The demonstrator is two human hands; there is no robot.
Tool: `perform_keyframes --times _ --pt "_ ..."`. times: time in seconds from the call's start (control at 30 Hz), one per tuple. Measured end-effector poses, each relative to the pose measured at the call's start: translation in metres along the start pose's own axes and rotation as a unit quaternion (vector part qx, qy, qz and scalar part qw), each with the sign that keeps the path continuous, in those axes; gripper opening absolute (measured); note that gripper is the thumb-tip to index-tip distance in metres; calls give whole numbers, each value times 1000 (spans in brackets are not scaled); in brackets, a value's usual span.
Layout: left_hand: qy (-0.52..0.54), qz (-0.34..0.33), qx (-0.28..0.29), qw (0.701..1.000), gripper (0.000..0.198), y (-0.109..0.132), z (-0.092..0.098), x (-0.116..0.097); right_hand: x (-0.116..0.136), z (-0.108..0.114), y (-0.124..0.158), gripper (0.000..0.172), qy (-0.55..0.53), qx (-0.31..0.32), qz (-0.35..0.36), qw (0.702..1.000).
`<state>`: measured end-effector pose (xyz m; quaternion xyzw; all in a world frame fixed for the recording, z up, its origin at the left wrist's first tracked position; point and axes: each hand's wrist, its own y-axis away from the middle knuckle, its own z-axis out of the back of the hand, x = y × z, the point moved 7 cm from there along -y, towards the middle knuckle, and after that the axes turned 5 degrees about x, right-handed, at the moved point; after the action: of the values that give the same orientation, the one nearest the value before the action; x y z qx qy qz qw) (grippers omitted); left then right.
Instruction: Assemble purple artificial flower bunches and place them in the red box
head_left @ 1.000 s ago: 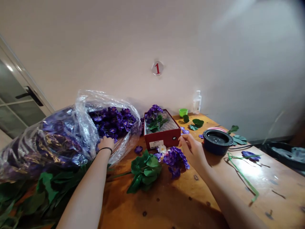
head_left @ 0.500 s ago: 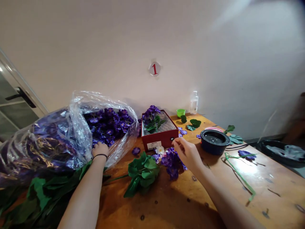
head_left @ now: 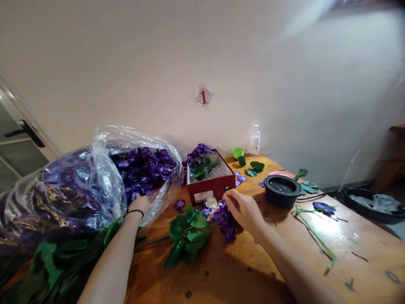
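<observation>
left hand (head_left: 139, 205) is right there in the mouth of the clear bag (head_left: 109, 185), fingertips lost among the purple flowers (head_left: 144, 171), so whether it grips any can't be told! across the table (head_left: 230, 274), the right hand (head_left: 243, 209) has fingers curled, thumb close by, covering part of a flower bunch (head_left: 220, 217) just in front of the red box (head_left: 220, 186); whether it pinches anything, can't tell. bag and door (head_left: 28, 143) run off the left edge. to the writing: red "1" on the wall sign (head_left: 203, 97), box label (head_left: 203, 196) showing a barcode under a blurred word, bottle (head_left: 255, 141) print too small to read.
</observation>
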<state>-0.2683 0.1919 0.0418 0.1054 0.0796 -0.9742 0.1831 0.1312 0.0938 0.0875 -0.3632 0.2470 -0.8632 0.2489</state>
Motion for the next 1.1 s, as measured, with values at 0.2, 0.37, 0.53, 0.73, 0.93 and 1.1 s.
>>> perform_keyframes --times 0.2,0.37,0.53,0.73,0.93,1.1 --pt "127 -42 -112 985 41 9 57 -41 0 -1 2 14 -18 -5 5 1000" --pt "263 -125 -178 940 46 71 93 -98 7 0 3 14 -127 -9 17 992" --pt "532 -290 20 795 31 178 55 -179 25 -2 6 70 -271 26 96 957" --pt "510 -351 55 783 32 216 35 -201 3 -7 7 28 -356 -18 -19 934" --pt "537 -283 29 794 23 206 35 -170 -10 -11 7 39 -563 -13 -206 801" --pt "439 -417 157 780 27 247 14 -201 -10 -13 5 37 -586 -18 -215 781"
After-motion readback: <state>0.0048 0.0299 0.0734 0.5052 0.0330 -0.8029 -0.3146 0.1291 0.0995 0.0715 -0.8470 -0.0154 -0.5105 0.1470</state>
